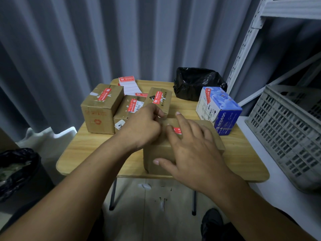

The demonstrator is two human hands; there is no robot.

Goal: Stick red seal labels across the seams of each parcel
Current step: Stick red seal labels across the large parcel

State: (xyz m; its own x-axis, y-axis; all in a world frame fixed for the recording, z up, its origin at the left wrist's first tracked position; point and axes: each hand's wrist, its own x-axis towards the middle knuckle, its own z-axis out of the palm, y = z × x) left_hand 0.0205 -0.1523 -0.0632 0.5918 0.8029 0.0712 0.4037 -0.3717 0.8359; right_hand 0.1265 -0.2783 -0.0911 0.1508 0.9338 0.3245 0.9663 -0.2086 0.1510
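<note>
Head view: brown parcel [156, 152] sat near front of worktop [83, 150]. Right grip [194, 150] lay open, fingers spread flat on parcel top, pressing red seal label [177, 130]; thumb lay over front face. Left grip [144, 124] rested at parcel's far left edge, fingers curled; could not tell whether it pinched anything. Behind stood three sealed brown boxes [102, 108] side by side, a blue box [220, 108] to right, and label stack [128, 86] at far edge.

Head view, forward-down over table [83, 150] (close, wide-angle)
</note>
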